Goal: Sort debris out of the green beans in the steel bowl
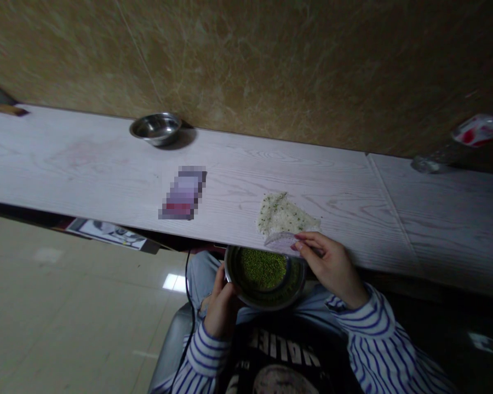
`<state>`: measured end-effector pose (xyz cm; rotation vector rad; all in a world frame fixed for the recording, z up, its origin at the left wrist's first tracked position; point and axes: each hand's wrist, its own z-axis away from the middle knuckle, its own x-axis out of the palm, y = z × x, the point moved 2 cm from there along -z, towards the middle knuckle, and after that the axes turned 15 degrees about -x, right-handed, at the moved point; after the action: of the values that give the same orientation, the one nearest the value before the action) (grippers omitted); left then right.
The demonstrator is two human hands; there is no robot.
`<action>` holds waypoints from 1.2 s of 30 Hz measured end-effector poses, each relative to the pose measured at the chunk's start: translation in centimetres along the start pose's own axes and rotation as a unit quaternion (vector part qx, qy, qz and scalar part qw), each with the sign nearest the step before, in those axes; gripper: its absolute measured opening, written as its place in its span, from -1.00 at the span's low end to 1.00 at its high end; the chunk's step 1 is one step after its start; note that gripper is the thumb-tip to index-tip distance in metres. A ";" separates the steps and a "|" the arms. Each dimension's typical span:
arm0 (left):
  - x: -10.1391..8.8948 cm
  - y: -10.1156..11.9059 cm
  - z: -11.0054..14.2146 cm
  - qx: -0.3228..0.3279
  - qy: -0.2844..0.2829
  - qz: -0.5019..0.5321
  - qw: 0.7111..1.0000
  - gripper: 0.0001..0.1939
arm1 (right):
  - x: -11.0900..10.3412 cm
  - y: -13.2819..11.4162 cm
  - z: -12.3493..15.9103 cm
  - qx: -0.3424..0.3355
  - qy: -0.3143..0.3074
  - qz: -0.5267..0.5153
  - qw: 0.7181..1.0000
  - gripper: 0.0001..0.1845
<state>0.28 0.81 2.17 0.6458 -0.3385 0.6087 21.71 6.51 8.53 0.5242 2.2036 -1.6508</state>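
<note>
My left hand [221, 306] grips the left rim of a metal bowl [293, 293] above my lap, just below the table's front edge. Small green beans [263, 268], which look like mung beans, cover its bottom. On the table behind the bowl lies a spread pile of white grains [285, 213], like rice, with green bits mixed in. Between thumb and fingers, my right hand [328, 260] pinches a thin, pale, round-edged flat piece [280, 241]. This piece stands at the table's edge, against the near side of the pile. Its exact kind is unclear.
Another metal bowl [156, 129] stands near the wall. A pixelated flat object [184, 192] lies left of the pile. At the far right is a clear plastic bottle [456, 143] with a red and white label. A black cable [188, 284] hangs beside my left leg.
</note>
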 end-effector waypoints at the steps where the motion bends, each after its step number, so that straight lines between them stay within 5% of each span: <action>1: -0.1 0.0 0.0 -0.002 -0.001 -0.003 1.000 -0.33 | 0.0 0.1 0.1 0.003 0.010 0.003 1.000 -0.74; 14: -0.2 0.0 -0.2 -0.011 0.009 -0.007 1.000 -0.23 | -0.1 0.8 -0.2 -0.015 0.055 0.037 0.998 -0.73; 22: -0.3 -0.3 -0.3 -0.011 0.011 0.004 1.000 -0.23 | 1.4 -0.2 0.5 -0.038 0.030 0.032 0.998 -0.77; 30: -0.1 0.0 0.0 0.000 0.011 0.001 1.000 -0.24 | -0.1 0.7 -0.4 -0.028 0.083 0.082 0.993 -0.75; 36: 0.0 0.0 0.2 -0.005 0.006 0.016 1.000 -0.27 | 0.2 0.1 -0.4 -0.038 0.068 0.072 0.994 -0.75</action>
<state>0.28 0.74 2.34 0.6289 -0.3407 0.6409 21.58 6.98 8.43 0.7767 2.2542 -1.4920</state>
